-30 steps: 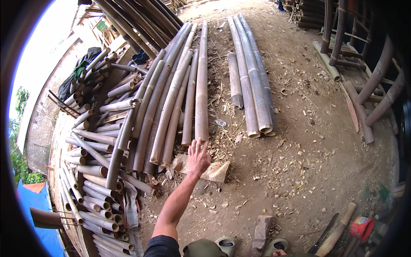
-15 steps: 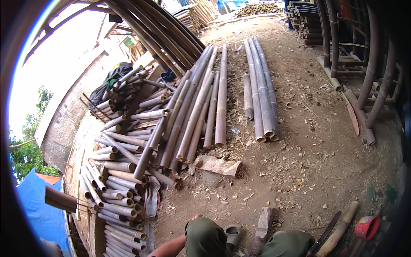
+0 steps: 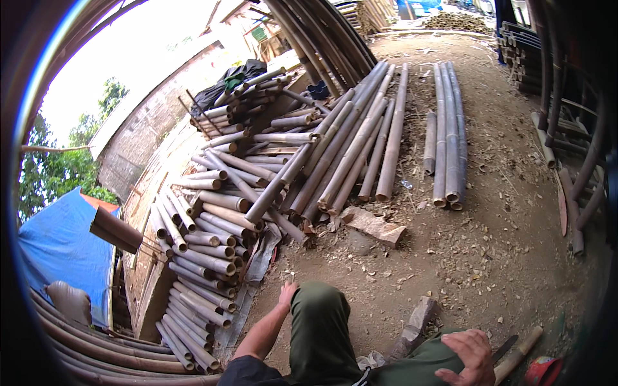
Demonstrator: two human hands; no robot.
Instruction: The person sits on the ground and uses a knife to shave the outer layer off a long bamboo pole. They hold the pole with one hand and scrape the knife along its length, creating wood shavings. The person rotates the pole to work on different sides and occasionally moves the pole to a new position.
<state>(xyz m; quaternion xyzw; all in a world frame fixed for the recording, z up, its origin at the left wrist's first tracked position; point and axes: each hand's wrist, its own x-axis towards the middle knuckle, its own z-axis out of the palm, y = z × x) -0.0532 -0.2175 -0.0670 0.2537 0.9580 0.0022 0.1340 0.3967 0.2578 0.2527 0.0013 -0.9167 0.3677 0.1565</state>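
A big bamboo pile [image 3: 222, 201] lies at 9 o'clock, green knees [image 3: 318, 315] at 6 and 5. The right hand [image 3: 473, 358] sits on the second, thumb and fingers apart, near a red tub [image 3: 543, 371], inside unclear; beside the first, I cannot tell the left hand's [image 3: 288, 293] grip.

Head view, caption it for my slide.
Left hand beside left knee, right hand by right knee, bamboo poles lying ahead.

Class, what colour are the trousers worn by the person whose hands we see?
The trousers are dark olive green, best seen in the head view.
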